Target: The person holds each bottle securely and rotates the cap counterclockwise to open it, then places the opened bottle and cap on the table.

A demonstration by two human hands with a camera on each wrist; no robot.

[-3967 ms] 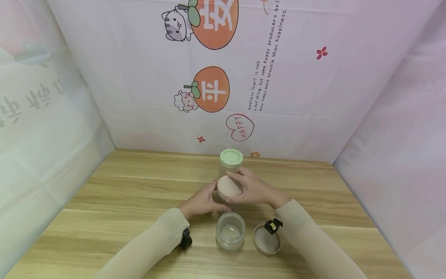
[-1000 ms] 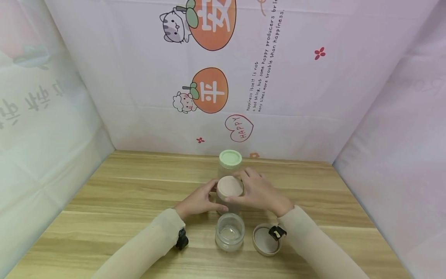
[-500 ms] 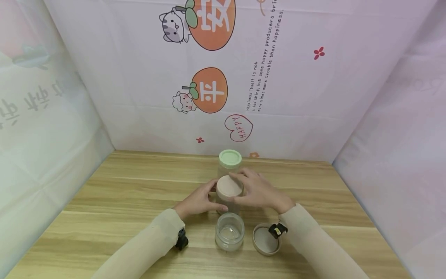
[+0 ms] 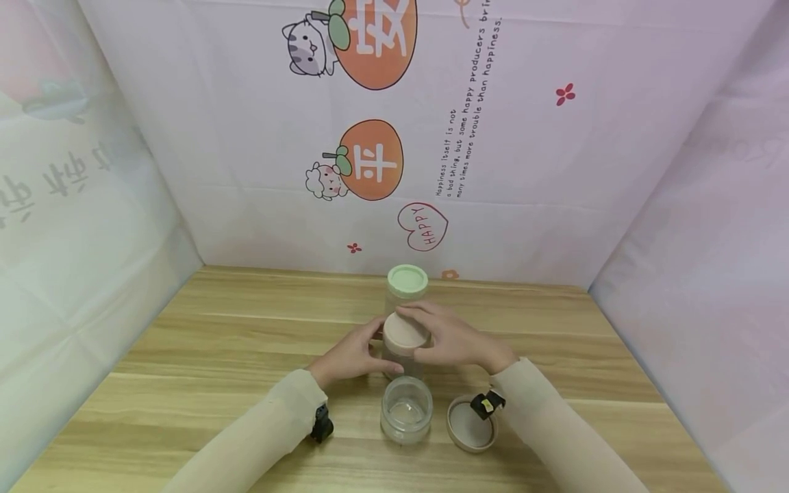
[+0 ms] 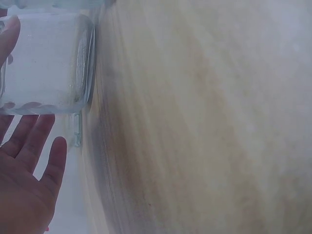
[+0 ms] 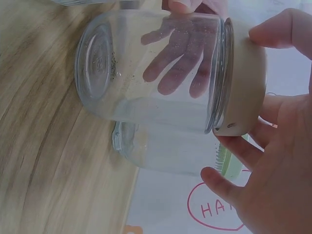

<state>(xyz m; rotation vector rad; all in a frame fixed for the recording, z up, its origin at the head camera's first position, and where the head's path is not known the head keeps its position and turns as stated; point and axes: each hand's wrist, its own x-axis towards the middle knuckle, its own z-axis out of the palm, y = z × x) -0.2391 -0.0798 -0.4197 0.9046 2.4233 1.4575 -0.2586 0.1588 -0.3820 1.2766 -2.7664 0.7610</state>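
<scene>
A clear glass jar [image 6: 151, 68] with a beige lid [image 4: 407, 329] stands upright near the middle of the table. My left hand [image 4: 351, 352] holds the jar's body from the left, thumb on the near side; in the left wrist view the jar's glass wall [image 5: 44, 58] lies between thumb and fingers. My right hand [image 4: 459, 337] grips the lid's rim from the right, thumb on one side and fingers on the other. In the right wrist view the lid sits on the jar's mouth, and a few dark specks show inside the glass near the base.
Behind stands a taller clear jar with a green lid [image 4: 407, 279]. In front is an open glass jar [image 4: 406, 411], and to its right a loose beige lid [image 4: 470, 426] lies inside up, partly under the right wrist's camera. Printed cloth walls [image 4: 524, 226] surround the wooden table [image 4: 234, 342].
My right hand's fingers have shifted back and forth around the lid's rim, and its wrist has turned slightly. My left hand and the jars stay in place.
</scene>
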